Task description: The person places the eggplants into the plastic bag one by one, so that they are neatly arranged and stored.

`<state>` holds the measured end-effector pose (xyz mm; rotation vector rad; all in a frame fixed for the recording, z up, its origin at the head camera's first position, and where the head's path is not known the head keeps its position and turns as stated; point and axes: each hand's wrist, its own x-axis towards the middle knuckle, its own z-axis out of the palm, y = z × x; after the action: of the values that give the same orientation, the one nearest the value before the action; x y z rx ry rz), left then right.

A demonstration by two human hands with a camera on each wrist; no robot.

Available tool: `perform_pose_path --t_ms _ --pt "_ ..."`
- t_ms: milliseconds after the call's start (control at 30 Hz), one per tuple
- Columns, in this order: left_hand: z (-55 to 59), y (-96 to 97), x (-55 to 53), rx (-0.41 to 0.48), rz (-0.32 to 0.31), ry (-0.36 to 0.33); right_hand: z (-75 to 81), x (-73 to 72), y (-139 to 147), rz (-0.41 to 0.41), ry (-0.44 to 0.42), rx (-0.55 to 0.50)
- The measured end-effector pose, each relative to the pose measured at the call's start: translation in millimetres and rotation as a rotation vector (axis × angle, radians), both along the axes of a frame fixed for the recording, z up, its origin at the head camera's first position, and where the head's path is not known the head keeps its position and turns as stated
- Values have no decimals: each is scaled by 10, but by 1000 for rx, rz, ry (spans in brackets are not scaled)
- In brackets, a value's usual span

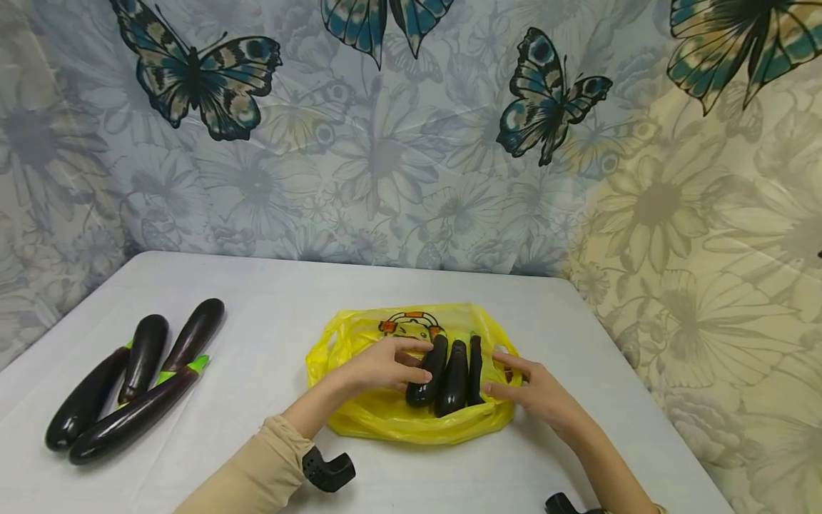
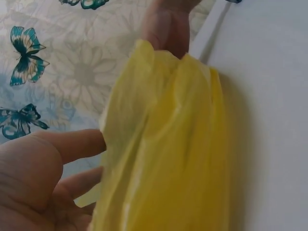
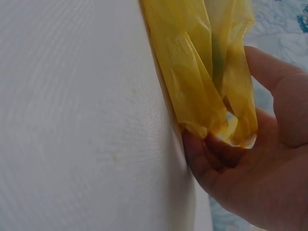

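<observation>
A yellow plastic bag [image 1: 411,428] lies on the white table with its mouth toward me. Three dark eggplants show in it side by side: a left one [image 1: 420,392], a middle one [image 1: 455,378] and a thin-looking right one [image 1: 475,371]. My left hand [image 1: 385,364] reaches over the bag, its thumb and fingertips touching the left eggplant. In the left wrist view, the bag [image 2: 168,144] hides that hand's fingertips. At the bag's right side, my right hand [image 1: 539,392] holds the edge by a handle loop, with fingers curled beneath it in the right wrist view.
Several more eggplants [image 1: 138,417] lie in a group on the left of the white table [image 1: 270,300]. A butterfly-patterned cloth [image 1: 385,178] hangs behind the table. Black wrist devices [image 1: 329,471] sit on both forearms.
</observation>
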<state>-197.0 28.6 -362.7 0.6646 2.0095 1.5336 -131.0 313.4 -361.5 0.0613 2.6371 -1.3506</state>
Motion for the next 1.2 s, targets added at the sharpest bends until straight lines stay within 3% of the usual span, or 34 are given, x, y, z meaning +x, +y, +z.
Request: perform_pose_path --t_ms 633,833,1200 --pt "-80 -28 -48 -103 -47 174 6 15 31 18 6 1" --pt "-80 -39 -25 -115 -37 163 -18 2 23 15 -9 0" --pt "-108 -48 -40 -53 -31 102 -14 -2 16 22 -2 1"
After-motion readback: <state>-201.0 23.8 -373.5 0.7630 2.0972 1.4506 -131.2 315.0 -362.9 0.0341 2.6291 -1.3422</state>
